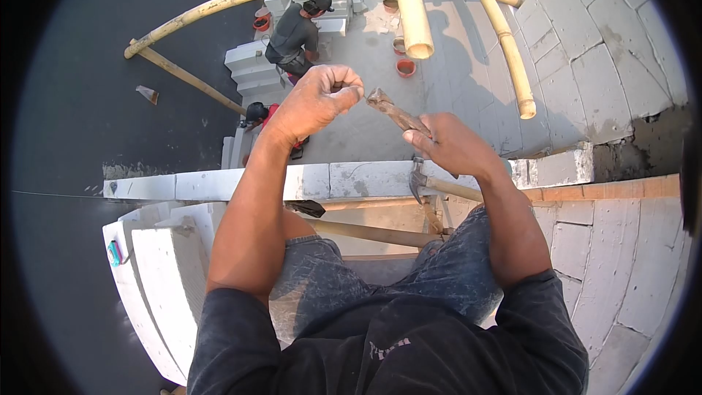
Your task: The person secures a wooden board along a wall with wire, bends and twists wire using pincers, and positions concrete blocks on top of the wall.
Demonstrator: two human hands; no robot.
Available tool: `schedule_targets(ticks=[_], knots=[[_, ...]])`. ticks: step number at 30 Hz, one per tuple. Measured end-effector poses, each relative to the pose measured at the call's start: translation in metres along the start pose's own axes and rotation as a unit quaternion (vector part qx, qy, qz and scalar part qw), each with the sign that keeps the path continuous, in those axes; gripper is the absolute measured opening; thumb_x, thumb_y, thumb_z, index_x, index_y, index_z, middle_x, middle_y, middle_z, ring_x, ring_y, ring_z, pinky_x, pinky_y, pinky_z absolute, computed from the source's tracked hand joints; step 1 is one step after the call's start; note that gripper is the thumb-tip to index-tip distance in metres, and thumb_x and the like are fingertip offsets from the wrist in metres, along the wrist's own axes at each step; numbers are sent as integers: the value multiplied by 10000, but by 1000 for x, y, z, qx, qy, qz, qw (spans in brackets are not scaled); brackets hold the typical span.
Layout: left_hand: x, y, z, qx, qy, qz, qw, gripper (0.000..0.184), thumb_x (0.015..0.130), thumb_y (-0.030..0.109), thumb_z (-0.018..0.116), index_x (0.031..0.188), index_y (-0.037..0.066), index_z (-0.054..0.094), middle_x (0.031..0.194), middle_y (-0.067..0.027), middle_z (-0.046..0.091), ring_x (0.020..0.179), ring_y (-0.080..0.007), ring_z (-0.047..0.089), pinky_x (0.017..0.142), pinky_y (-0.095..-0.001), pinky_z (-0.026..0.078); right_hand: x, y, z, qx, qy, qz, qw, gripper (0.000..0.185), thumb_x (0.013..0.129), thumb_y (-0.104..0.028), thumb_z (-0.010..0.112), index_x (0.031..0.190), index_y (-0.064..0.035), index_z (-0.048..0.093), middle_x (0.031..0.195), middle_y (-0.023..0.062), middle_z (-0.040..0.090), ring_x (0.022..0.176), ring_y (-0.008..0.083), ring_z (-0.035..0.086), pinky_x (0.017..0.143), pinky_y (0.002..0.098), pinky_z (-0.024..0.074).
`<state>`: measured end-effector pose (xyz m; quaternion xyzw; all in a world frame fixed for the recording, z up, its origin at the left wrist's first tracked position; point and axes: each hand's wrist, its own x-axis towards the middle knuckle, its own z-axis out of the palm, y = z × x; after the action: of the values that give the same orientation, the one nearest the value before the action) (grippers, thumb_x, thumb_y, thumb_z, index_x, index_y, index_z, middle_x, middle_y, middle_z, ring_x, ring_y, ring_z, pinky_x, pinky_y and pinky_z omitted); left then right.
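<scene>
My left hand (318, 102) is raised over the block wall, thumb and fingertips pinched together; whatever they hold, if anything, is too small to make out. Close to its right, my right hand (455, 145) is closed around a brown, worn stick-like tool (395, 112). The knobbly end of that tool points up and left toward my left fingertips, with a small gap between them. Below my right hand a claw hammer (417, 180) lies across the top of the white block wall (307, 181), its wooden handle running right beneath my forearm.
Bamboo poles (411, 22) jut overhead. Below the wall, one person (291, 36) bends by stacked white blocks (256, 66), and another person (257, 113) is nearer the wall. Orange buckets (406, 68) stand on the floor. White blocks (168, 271) stand at my left, with a turquoise object (114, 253).
</scene>
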<state>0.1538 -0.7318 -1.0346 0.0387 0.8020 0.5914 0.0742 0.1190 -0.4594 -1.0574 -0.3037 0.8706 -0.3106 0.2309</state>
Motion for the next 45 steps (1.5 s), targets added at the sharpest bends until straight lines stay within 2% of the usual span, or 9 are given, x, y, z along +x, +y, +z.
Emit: schedule_targets(ticks=[14, 16, 29, 31, 38, 41, 43, 44, 45], knots=[[-1, -3, 1, -5, -6, 0, 1000, 123, 914, 173, 648, 837, 79, 661, 717, 53, 532, 692, -66, 459, 669, -249, 376, -2, -8, -1, -9, 4, 0, 1000, 431, 1037, -346, 602, 803, 16, 579, 627, 93, 543, 601, 231, 512, 627, 405, 447], [-1, -3, 0, 3, -5, 2, 1000, 124, 913, 175, 645, 837, 78, 660, 718, 54, 531, 692, -63, 457, 662, -250, 374, -3, -14, -4, 7, -8, 19, 1000, 428, 1010, -314, 632, 842, 78, 597, 732, 274, 579, 723, 455, 575, 710, 504, 461], [3, -10, -1, 10, -10, 9, 1000, 119, 897, 172, 639, 830, 74, 656, 716, 58, 523, 693, -65, 451, 661, -247, 371, -4, -21, -4, -29, -2, 28, 999, 394, 1021, -297, 615, 885, 72, 608, 782, 284, 615, 778, 479, 606, 735, 512, 472], [3, -13, -2, 8, -8, 24, 1000, 122, 927, 134, 655, 852, 39, 674, 710, 68, 504, 670, -49, 408, 622, -251, 356, -2, -11, 3, -12, 26, 12, 1000, 396, 1024, -316, 616, 893, 58, 599, 703, 243, 559, 660, 413, 514, 680, 467, 454], [2, -7, -2, 15, 15, 29, 999, 107, 909, 116, 643, 846, 31, 661, 723, 71, 509, 701, -43, 421, 635, -248, 365, 5, -17, 17, -23, 68, 41, 997, 435, 1040, -342, 598, 900, 70, 608, 719, 240, 581, 654, 394, 541, 680, 467, 464], [-2, -1, -4, 17, 33, 26, 999, 106, 929, 147, 638, 848, 78, 646, 777, 59, 544, 738, -59, 461, 694, -247, 383, 9, -12, 16, 3, 63, 86, 994, 422, 1049, -346, 586, 899, 46, 624, 708, 163, 610, 639, 280, 585, 652, 413, 462], [-3, 2, -6, 0, 57, 18, 998, 92, 936, 136, 646, 865, 78, 653, 798, 61, 555, 759, -54, 467, 709, -244, 386, 14, 4, 18, 106, 34, 119, 987, 382, 1047, -352, 598, 960, 16, 652, 719, 63, 612, 664, 158, 599, 631, 331, 457], [-2, 1, -7, 2, 56, 21, 998, 92, 936, 136, 646, 865, 78, 653, 798, 61, 555, 759, -54, 467, 709, -244, 386, 14, 2, 18, 106, 38, 118, 987, 382, 1047, -352, 598, 960, 16, 652, 719, 63, 612, 664, 158, 599, 631, 331, 457], [-1, -2, -7, 2, 53, 28, 998, 90, 940, 132, 651, 870, 76, 654, 802, 63, 558, 766, -52, 469, 713, -244, 387, 13, -1, 18, 233, 47, 101, 966, 371, 1034, -359, 620, 1001, 8, 659, 735, 36, 613, 662, 133, 595, 622, 304, 454]])
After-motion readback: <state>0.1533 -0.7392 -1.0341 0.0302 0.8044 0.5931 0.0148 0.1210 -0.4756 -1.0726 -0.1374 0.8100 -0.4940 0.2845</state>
